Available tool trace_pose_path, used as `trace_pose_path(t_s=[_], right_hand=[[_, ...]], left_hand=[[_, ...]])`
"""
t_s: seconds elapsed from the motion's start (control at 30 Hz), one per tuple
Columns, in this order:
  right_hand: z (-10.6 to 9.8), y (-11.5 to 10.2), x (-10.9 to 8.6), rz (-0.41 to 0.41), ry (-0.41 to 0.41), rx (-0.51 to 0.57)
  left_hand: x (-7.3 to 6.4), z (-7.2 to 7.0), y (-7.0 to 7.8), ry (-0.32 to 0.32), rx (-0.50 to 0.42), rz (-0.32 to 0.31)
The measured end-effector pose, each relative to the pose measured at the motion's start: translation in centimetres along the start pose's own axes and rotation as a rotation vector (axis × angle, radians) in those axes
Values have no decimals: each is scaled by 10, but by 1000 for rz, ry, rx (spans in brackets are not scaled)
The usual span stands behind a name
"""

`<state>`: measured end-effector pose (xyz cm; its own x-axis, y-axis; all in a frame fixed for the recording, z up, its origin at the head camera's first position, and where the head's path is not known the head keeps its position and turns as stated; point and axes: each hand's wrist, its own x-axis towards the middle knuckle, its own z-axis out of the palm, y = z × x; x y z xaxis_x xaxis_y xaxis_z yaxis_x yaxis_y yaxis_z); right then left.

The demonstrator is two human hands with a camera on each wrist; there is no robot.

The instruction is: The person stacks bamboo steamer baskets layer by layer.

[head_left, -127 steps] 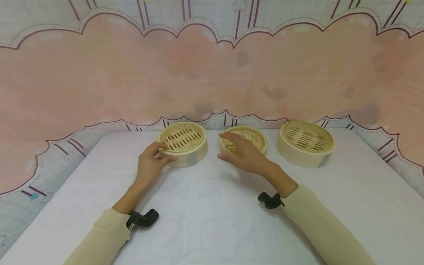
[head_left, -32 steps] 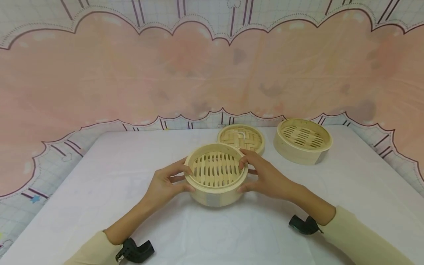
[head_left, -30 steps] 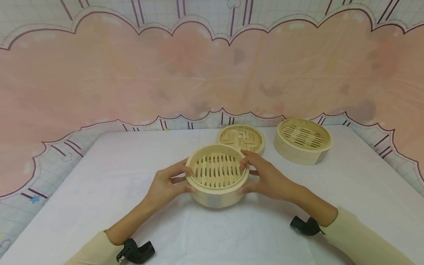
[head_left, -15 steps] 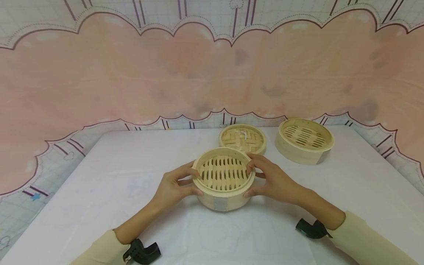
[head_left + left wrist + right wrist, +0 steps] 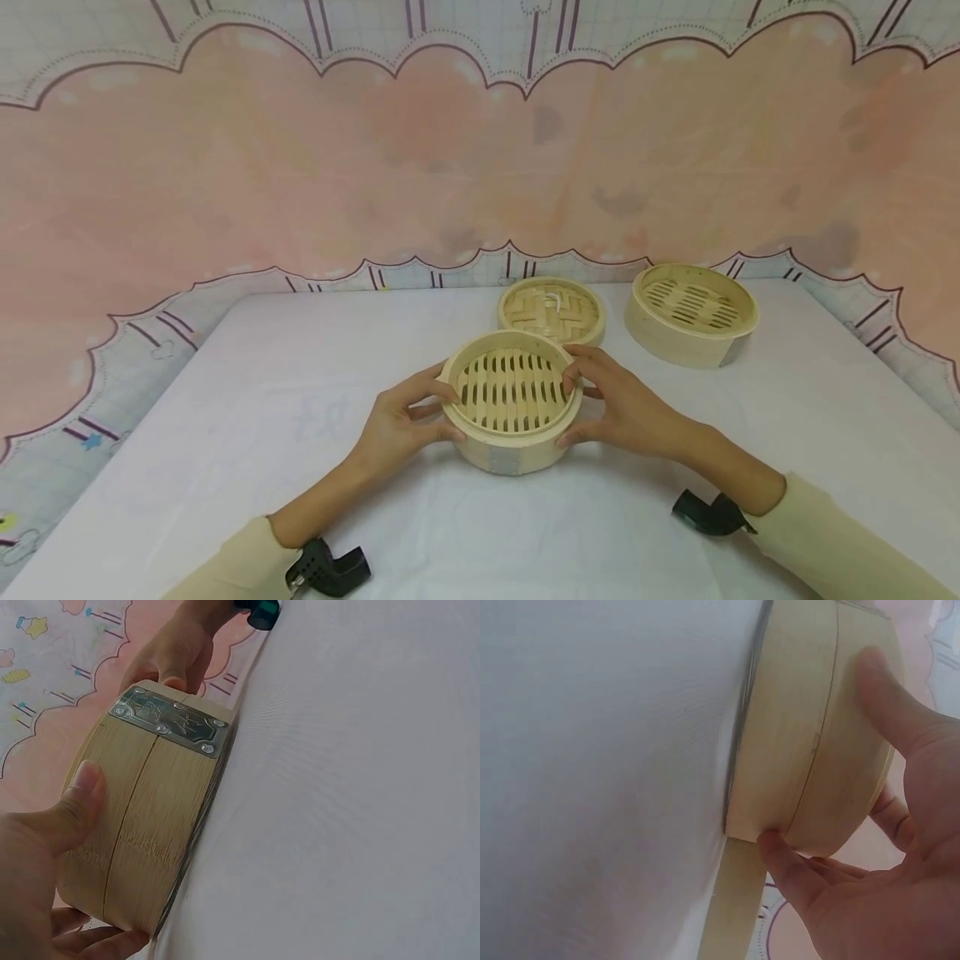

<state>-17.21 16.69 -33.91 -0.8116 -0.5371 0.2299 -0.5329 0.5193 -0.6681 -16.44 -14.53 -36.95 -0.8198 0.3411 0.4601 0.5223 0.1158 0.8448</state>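
A round bamboo steamer basket (image 5: 513,392) with a slatted floor sits upright near the middle of the white table. My left hand (image 5: 408,417) grips its left side, the thumb on the outer wall and the index finger over the rim. On the opposite side my right hand (image 5: 618,404) holds it the same way. A metal plate (image 5: 172,720) riveted to the wall faces me, plain in the left wrist view. In the right wrist view the basket's wall (image 5: 795,735) stands on or very close to the cloth, with my thumb and fingers spread along it.
Just behind the held basket lies a woven bamboo steamer lid (image 5: 551,308) with a small white loop handle. A second steamer basket (image 5: 690,317) stands at the back right. White cloth covers the table (image 5: 300,375), and a patterned backdrop (image 5: 480,167) rises behind it.
Earlier the basket stood at the back left, left of the lid, with the right hand over the lid. Both hands now hold it, nearer and further right. Over the last half second it barely shifts.
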Motion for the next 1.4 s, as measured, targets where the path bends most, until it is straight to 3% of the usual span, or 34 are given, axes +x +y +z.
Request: trace_pose_path(t_s=[0.27, 0.53, 1.07, 1.23, 1.4], right_hand=[[-2, 3, 1, 9, -2, -8], [-2, 6, 2, 12, 1, 17], [-3, 12, 3, 11, -7, -1], [-12, 21, 5, -42, -7, 2], [-35, 31, 5, -26, 70, -26]], left_hand=[[3, 5, -3, -5, 14, -24], [4, 6, 0, -3, 39, -104], [3, 1, 0, -9, 60, -119], [3, 1, -2, -9, 65, -108], [4, 1, -2, -13, 62, -96]])
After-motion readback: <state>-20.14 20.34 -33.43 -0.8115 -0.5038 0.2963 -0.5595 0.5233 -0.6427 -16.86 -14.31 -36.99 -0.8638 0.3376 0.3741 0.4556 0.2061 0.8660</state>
